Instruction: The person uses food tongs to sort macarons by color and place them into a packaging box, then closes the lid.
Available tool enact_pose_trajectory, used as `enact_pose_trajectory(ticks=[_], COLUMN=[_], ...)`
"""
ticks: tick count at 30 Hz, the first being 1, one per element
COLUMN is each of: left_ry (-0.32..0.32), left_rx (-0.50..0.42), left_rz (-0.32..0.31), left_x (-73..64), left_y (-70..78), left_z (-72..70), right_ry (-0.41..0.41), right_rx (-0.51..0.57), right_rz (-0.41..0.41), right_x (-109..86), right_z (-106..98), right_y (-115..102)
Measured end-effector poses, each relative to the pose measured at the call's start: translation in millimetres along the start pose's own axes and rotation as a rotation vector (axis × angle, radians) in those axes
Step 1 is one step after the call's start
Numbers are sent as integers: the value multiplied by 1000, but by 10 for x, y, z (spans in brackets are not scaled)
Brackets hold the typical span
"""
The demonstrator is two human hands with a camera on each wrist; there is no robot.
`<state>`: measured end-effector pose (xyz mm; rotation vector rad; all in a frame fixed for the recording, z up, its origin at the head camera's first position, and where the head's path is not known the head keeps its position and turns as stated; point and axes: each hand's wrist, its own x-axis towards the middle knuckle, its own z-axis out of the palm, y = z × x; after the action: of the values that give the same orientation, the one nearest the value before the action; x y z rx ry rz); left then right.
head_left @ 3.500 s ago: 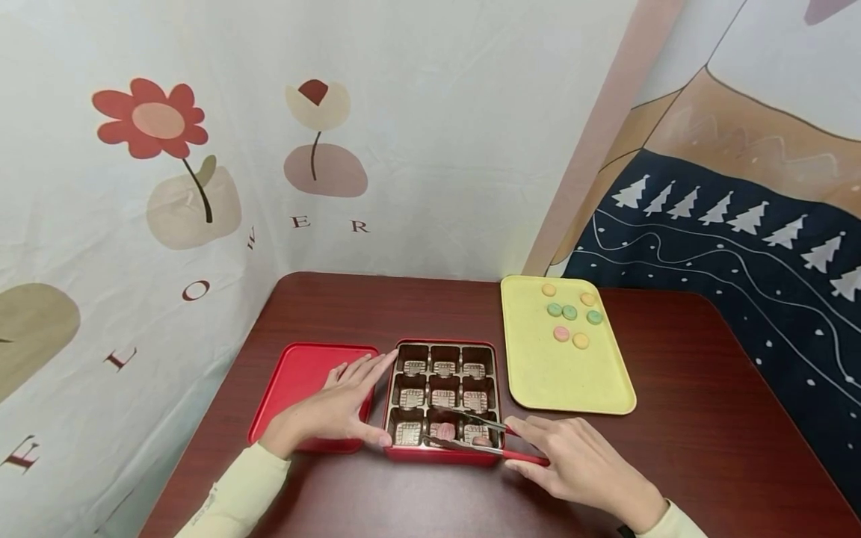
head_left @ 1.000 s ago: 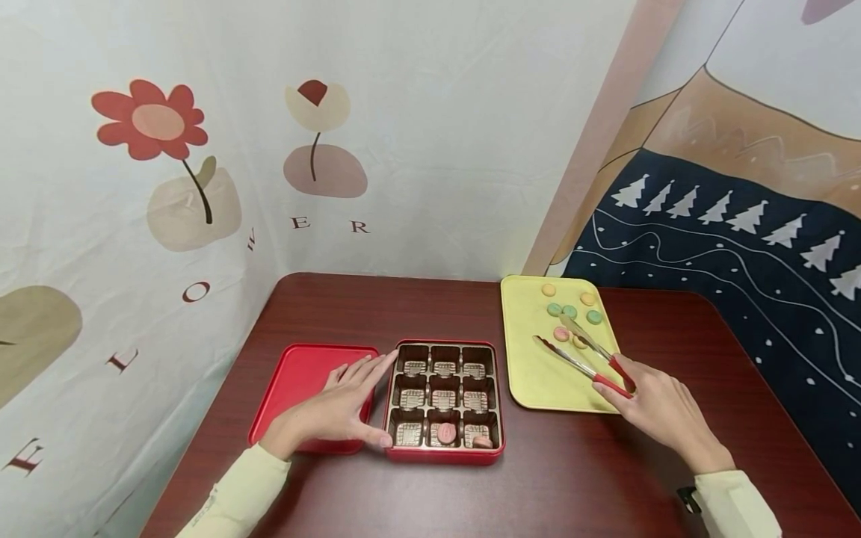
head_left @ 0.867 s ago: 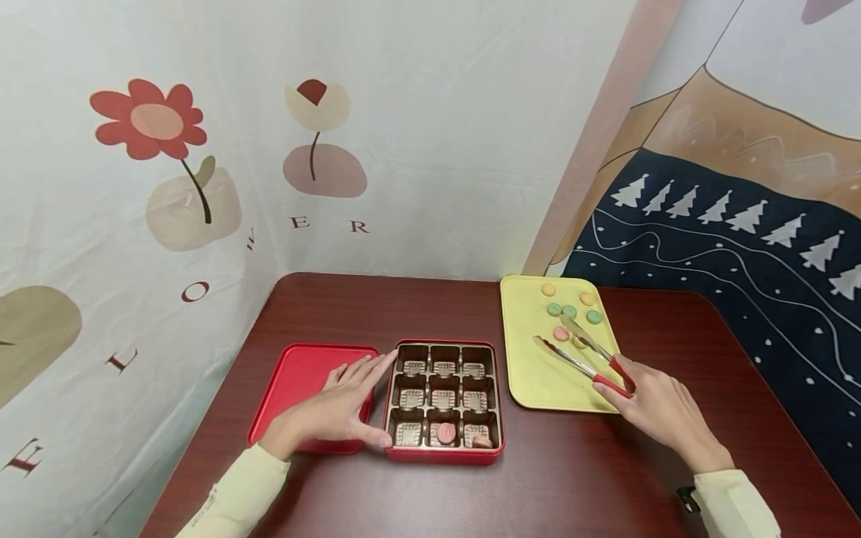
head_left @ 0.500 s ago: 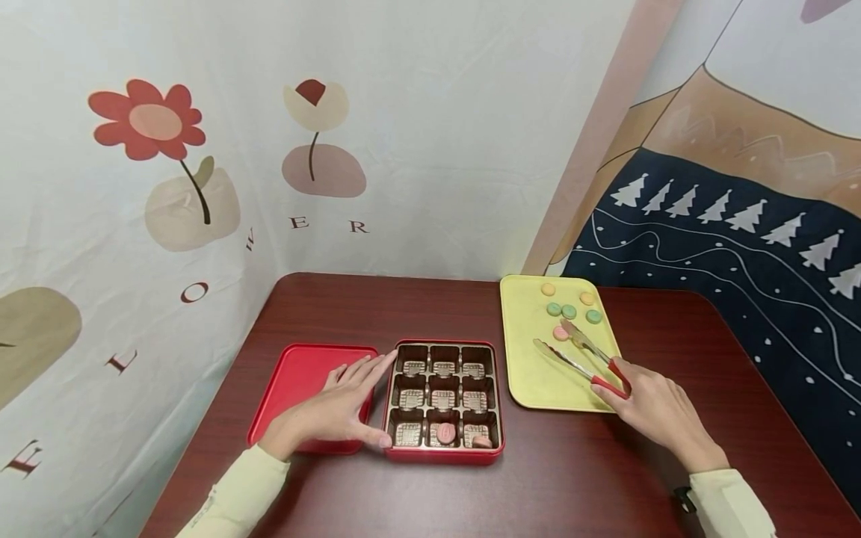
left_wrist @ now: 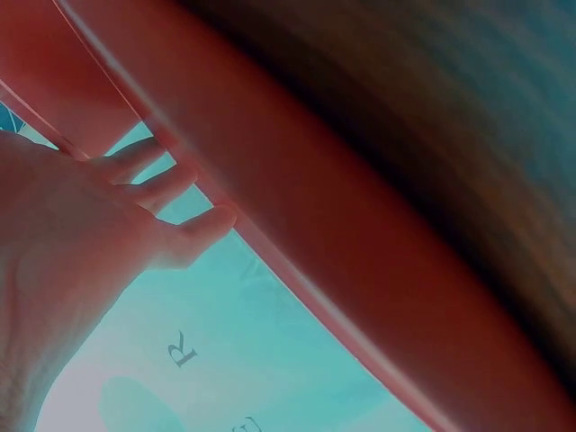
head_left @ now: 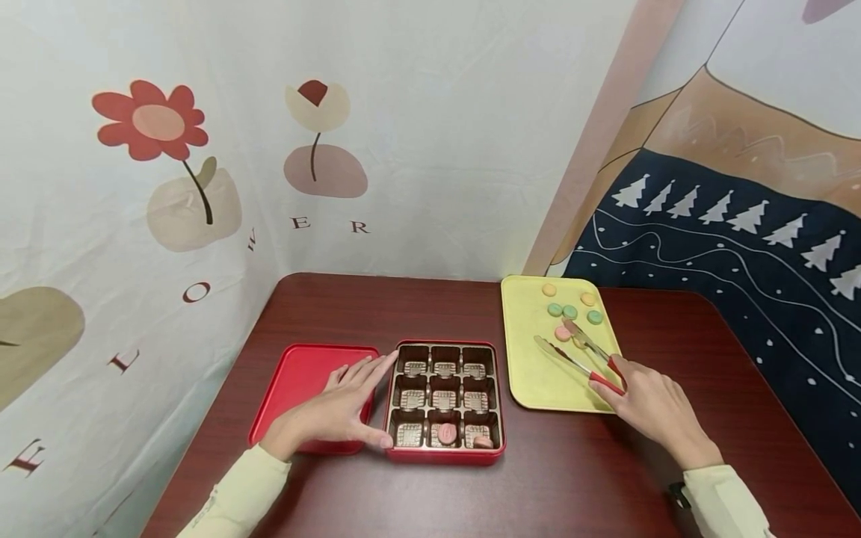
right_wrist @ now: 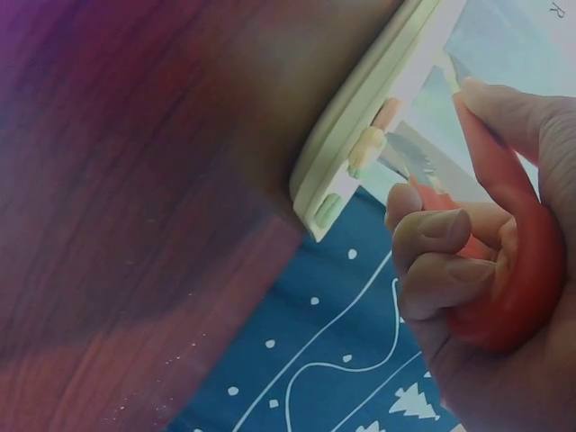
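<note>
My right hand grips red-handled metal tongs over the near half of a yellow tray. The tongs' arms are spread, the upper tip close to a pink macaron. A yellow macaron is partly hidden behind that upper arm. In the right wrist view, curled fingers wrap the red handle. My left hand, fingers extended, touches the left side of a red box with nine compartments. Pink macarons sit in the box's front middle and front right compartments.
A red lid lies left of the box, partly under my left hand. Farther back on the tray are green macarons and yellow ones. A printed curtain hangs behind the brown table.
The right hand and tongs have moved from over the box's front row to the tray. During the last second the tongs' upper tip has shifted slightly nearer the pink macaron. The left hand stays put.
</note>
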<state>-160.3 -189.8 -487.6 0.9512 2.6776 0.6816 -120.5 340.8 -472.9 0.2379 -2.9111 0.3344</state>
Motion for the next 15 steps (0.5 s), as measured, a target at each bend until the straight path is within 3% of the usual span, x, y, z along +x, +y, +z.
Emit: enact_pose_trajectory(ticks=[15], left_ry=[-4], left_rx=[5], left_rz=[-11], left_x=[0], left_y=[-12], left_z=[15], right_ry=[-13], right_rx=[3], right_rz=[-20], right_x=[13], right_z=[0], right_y=[-68])
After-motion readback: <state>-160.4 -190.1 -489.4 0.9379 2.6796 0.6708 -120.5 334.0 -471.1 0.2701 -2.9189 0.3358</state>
